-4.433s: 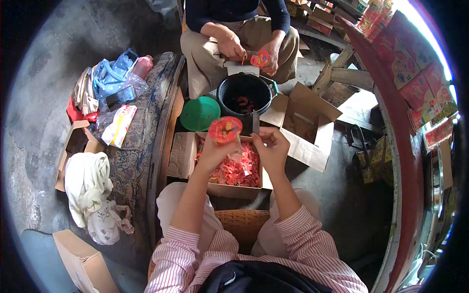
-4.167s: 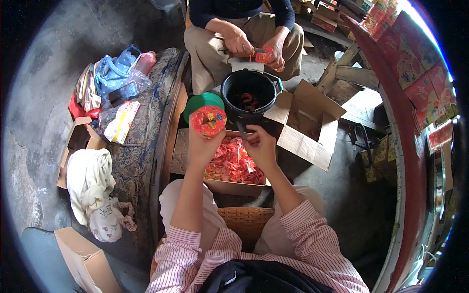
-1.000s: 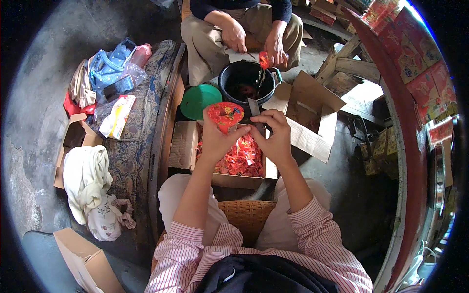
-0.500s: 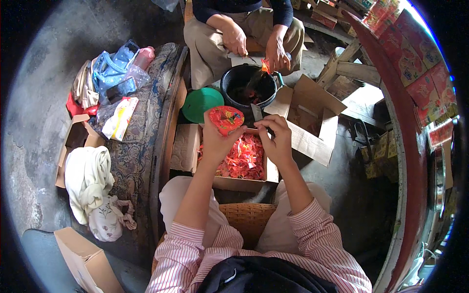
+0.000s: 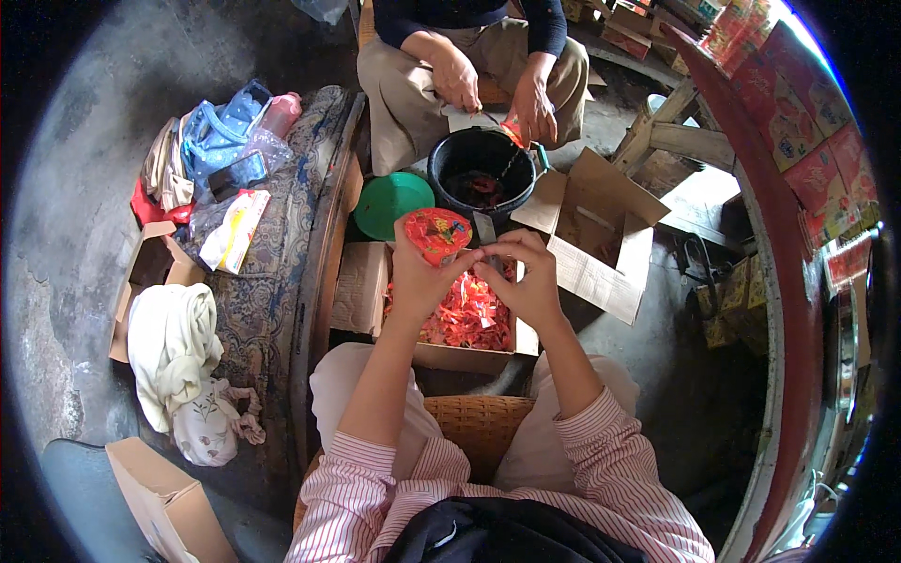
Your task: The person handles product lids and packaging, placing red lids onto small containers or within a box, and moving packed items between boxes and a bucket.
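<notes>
My left hand (image 5: 419,272) is closed round a red printed cup-shaped pack (image 5: 437,232), its round face turned up. Close against it, my right hand (image 5: 527,281) pinches a flat grey blade (image 5: 484,226), whose end sticks up past the fingers. The fingertips of both hands meet at the pack's right edge. Below them stands an open cardboard box (image 5: 460,357) full of red shiny plastic scraps (image 5: 474,314).
Across from me, a person's hands (image 5: 535,113) hold a red pack over a black bucket (image 5: 441,188). Beside it are a green plate (image 5: 380,211) and an open carton (image 5: 601,249). A cloth-covered bench (image 5: 253,328) bearing bags runs along the left.
My right hand has moved left and slightly down, so its fingers now meet my left hand at the pack. The other person's pack has tipped less material into view.
</notes>
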### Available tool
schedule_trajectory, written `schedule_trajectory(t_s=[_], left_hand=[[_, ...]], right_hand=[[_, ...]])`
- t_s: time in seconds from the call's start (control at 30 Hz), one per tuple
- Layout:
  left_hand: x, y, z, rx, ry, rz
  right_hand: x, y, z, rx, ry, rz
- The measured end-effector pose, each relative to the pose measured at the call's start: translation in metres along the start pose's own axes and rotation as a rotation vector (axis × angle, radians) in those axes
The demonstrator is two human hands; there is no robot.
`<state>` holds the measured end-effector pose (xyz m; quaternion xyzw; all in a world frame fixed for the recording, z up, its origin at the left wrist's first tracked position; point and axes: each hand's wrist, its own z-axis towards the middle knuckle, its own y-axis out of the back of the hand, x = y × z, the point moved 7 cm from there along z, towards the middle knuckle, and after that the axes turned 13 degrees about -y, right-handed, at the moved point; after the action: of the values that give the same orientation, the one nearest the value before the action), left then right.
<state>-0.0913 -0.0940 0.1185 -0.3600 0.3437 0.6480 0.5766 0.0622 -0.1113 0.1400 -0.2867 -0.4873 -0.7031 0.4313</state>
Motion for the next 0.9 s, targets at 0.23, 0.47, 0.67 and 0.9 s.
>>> schedule_trajectory(t_s=[0.23, 0.47, 0.67, 0.9], left_hand=[[0.002, 0.008, 0.002, -0.020, -0.047, 0.053], [0.000, 0.021, 0.010, -0.117, -0.066, 0.020], [0.003, 0.026, 0.012, -0.138, -0.053, 0.007], [0.005, 0.040, 0.012, -0.181, -0.070, -0.001]], right_hand=[[-0.014, -0.006, 0.000, 0.022, -0.035, -0.022], [-0.099, -0.041, -0.003, 0.004, -0.252, -0.170], [-0.164, -0.075, -0.036, 0.017, -0.298, -0.552], [-0.166, -0.088, -0.052, 0.087, -0.305, -0.656]])
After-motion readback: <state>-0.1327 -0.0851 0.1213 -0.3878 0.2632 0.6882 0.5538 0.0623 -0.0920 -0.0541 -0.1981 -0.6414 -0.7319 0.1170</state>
